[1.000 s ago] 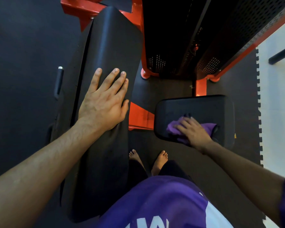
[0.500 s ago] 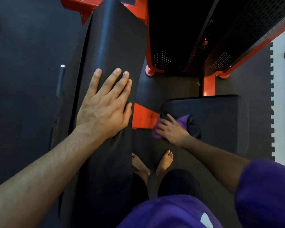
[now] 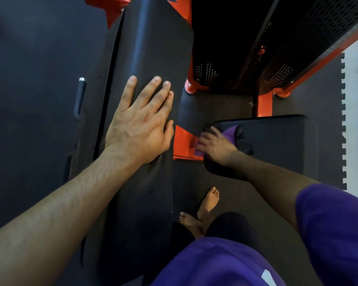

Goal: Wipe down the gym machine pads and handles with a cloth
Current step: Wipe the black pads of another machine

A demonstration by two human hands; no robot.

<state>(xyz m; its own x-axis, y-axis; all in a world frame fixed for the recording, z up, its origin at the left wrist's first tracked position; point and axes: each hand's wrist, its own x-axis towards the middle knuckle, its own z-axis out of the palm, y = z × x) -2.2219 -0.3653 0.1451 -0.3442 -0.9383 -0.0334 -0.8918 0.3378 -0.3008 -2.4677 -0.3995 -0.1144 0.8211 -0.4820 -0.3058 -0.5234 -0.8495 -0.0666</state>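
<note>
The right hand (image 3: 216, 144) presses the purple cloth (image 3: 229, 132) at the seat pad (image 3: 277, 141) edge, fingers curled; the left hand (image 3: 141, 122), fingers straight, braces the back pad (image 3: 151, 48). The cloth could slide off.

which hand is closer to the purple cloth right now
Right. The right hand presses on the purple cloth at the near-left corner of the seat pad. The left hand lies flat on the long back pad, apart from the cloth.

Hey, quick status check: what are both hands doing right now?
Left hand flat on long back pad. Right hand presses purple cloth at seat pad left edge. Nothing in the way.
</note>
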